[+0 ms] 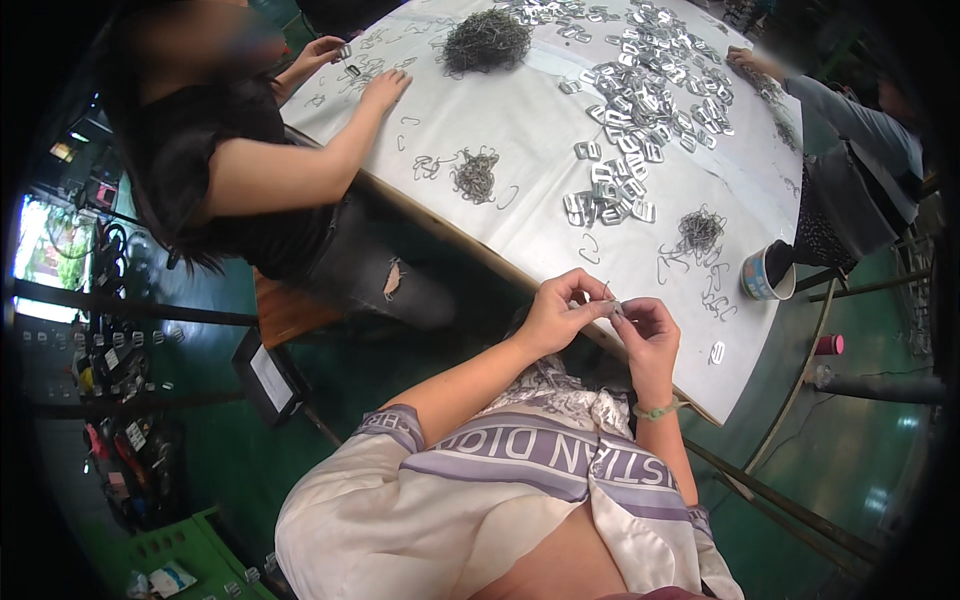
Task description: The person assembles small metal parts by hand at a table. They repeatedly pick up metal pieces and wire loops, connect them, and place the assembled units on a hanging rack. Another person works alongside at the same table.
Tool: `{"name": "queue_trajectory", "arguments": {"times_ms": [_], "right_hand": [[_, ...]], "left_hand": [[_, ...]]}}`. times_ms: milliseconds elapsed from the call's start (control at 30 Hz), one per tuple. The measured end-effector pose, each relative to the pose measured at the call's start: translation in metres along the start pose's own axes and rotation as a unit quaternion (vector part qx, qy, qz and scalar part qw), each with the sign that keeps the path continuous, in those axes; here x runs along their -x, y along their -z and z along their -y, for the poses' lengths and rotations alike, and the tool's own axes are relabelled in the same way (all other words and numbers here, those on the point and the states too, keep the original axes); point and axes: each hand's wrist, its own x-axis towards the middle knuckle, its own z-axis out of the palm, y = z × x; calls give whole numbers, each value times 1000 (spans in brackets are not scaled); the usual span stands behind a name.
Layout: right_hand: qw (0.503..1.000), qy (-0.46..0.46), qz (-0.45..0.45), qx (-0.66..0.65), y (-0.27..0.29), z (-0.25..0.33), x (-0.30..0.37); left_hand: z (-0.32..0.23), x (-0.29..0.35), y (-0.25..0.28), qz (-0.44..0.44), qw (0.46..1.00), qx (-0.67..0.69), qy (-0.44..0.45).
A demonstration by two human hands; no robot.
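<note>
Near the table's front edge, my left hand (pixel 563 314) and my right hand (pixel 649 343) meet with their fingertips pinched together. Between them is something small and metallic; a thin wire-like end shows beside the left fingers, but the fingers hide the rest. Just beyond lie a few loose bent wire hooks (pixel 590 249). To the right is a tangled clump of wire hooks (pixel 701 229), with more hooks scattered around it. A single silver slotted buckle (pixel 717 352) lies right of my right hand. Farther off, many silver buckles (pixel 622 185) are heaped up the table.
A paper tub (pixel 757 278) with dark cloth in it stands at the table's right edge. Other wire clumps (pixel 475 176) and a large wire heap (pixel 487 42) lie farther off. One person's hand (pixel 387 88) works at left; another person's hand (pixel 752 62) is at far right.
</note>
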Motion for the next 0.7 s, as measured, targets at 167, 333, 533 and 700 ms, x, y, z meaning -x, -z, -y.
{"name": "queue_trajectory", "arguments": {"times_ms": [167,333,533,700], "right_hand": [[962,100,3,253,15,-9,-52],[774,238,-42,586,19,-24,-129],[763,200,-41,613,27,-35,-171],[984,2,-16,177,25,13,-134]], "left_hand": [[-8,-17,12,-37,994,-68,-78],[-19,-27,14,-45,983,-148,-94],[-31,-35,17,2,970,-232,-68],[-41,-54,8,13,966,-249,-75]]}}
